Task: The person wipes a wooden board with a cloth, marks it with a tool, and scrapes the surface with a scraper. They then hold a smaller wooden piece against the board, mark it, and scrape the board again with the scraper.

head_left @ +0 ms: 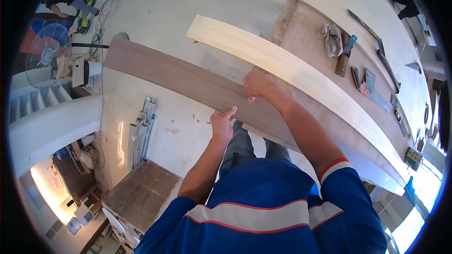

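The workshop had a pale concrete floor and a long table carrying tools and a rag. Both arms reached forward. The left hand gripped the dark board's near edge, fingers curled; the right hand pressed where that board met the pale plank.

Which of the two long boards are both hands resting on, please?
The dark brown board: the left hand grips its near edge and the right hand presses its top, beside the pale board.
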Demonstrator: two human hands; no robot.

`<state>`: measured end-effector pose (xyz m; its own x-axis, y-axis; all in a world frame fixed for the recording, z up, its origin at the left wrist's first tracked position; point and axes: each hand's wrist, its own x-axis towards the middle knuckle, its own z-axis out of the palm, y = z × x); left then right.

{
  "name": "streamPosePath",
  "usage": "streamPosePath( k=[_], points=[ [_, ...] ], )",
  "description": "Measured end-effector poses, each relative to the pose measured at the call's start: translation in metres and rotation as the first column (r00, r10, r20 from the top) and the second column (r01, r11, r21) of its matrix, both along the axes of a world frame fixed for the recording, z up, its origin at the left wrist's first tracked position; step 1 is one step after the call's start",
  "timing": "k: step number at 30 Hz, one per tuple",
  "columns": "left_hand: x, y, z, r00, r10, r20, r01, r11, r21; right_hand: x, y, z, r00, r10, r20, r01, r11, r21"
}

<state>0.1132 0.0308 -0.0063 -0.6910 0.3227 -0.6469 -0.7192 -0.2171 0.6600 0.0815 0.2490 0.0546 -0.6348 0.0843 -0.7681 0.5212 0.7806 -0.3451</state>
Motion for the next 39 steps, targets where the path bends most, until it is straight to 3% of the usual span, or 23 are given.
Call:
streamPosePath(
  k=[5, 8, 11, 14, 15, 17, 20, 22, 23, 24, 26, 28, 30, 32, 34, 37, 39],
  points=[
    [0.024, 0.010, 0.006, 0.996, 0.022, 0.084, -0.032, 0.993, 0.114, 0.029, 0.008, -0.004, 0.998, 0.007, -0.055, -0.007, 1.000, 0.006],
    [0.025, 0.010, 0.007, 0.998, 0.016, 0.054, -0.020, 0.996, 0.089, 0.042, 0.006, 0.001, 0.994, -0.054, -0.095, 0.055, 0.998, 0.013],
    [0.021, 0.003, 0.001, 0.997, -0.054, 0.058, 0.051, 0.997, 0.054, 0.058, -0.008, 0.008, 0.973, -0.128, -0.191, 0.157, 0.977, 0.143],
    [0.019, -0.004, -0.006, 0.995, -0.097, 0.031, 0.095, 0.994, 0.046, 0.104, -0.021, 0.025, 0.788, -0.214, -0.577, 0.322, 0.942, 0.090],
    [0.018, -0.003, -0.001, 0.994, -0.103, 0.034, 0.102, 0.994, 0.032, 0.125, -0.025, 0.022, 0.752, -0.206, -0.626, 0.361, 0.923, 0.130],
    [0.017, -0.002, 0.012, 0.992, -0.118, 0.039, 0.118, 0.993, -0.002, 0.172, -0.037, 0.000, 0.675, -0.181, -0.716, 0.445, 0.873, 0.199],
    [0.013, -0.016, 0.002, 0.966, -0.241, 0.093, 0.248, 0.966, -0.072, 0.237, -0.046, -0.016, 0.742, -0.181, -0.645, 0.474, 0.823, 0.315],
    [0.013, -0.026, 0.017, 0.904, -0.413, 0.113, 0.427, 0.846, -0.319, 0.272, -0.046, -0.020, 0.752, -0.207, -0.625, 0.495, 0.804, 0.329],
    [0.016, -0.027, 0.025, 0.859, -0.494, 0.134, 0.499, 0.750, -0.433, 0.285, -0.045, -0.024, 0.755, -0.223, -0.617, 0.509, 0.792, 0.337],
    [0.023, -0.023, 0.042, 0.761, -0.647, -0.037, 0.501, 0.624, -0.600, 0.292, -0.044, -0.021, 0.762, -0.240, -0.601, 0.525, 0.772, 0.358],
    [0.040, -0.011, 0.080, 0.386, -0.885, -0.262, 0.313, 0.392, -0.865, 0.306, -0.043, -0.015, 0.775, -0.275, -0.569, 0.552, 0.733, 0.397],
    [0.057, 0.007, 0.088, 0.118, -0.844, -0.524, 0.276, 0.535, -0.799, 0.312, -0.042, -0.015, 0.781, -0.287, -0.554, 0.549, 0.739, 0.390],
    [0.069, 0.042, 0.087, -0.194, -0.664, -0.722, 0.295, 0.662, -0.688, 0.314, -0.043, -0.020, 0.763, -0.306, -0.570, 0.569, 0.735, 0.368],
    [0.081, 0.081, 0.086, -0.452, -0.497, -0.741, 0.382, 0.643, -0.664, 0.318, -0.045, -0.022, 0.731, -0.328, -0.598, 0.602, 0.723, 0.339],
    [0.105, 0.116, 0.066, -0.536, -0.427, -0.728, 0.497, 0.538, -0.681, 0.328, -0.042, -0.035, 0.713, -0.344, -0.610, 0.646, 0.659, 0.384],
    [0.137, 0.155, 0.050, -0.632, -0.404, -0.661, 0.497, 0.443, -0.746, 0.348, -0.034, -0.036, 0.692, -0.425, -0.583, 0.707, 0.562, 0.430],
    [0.137, 0.158, 0.037, -0.633, -0.457, -0.625, 0.464, 0.422, -0.779, 0.367, -0.030, -0.040, 0.674, -0.466, -0.573, 0.736, 0.493, 0.464]
  ],
)
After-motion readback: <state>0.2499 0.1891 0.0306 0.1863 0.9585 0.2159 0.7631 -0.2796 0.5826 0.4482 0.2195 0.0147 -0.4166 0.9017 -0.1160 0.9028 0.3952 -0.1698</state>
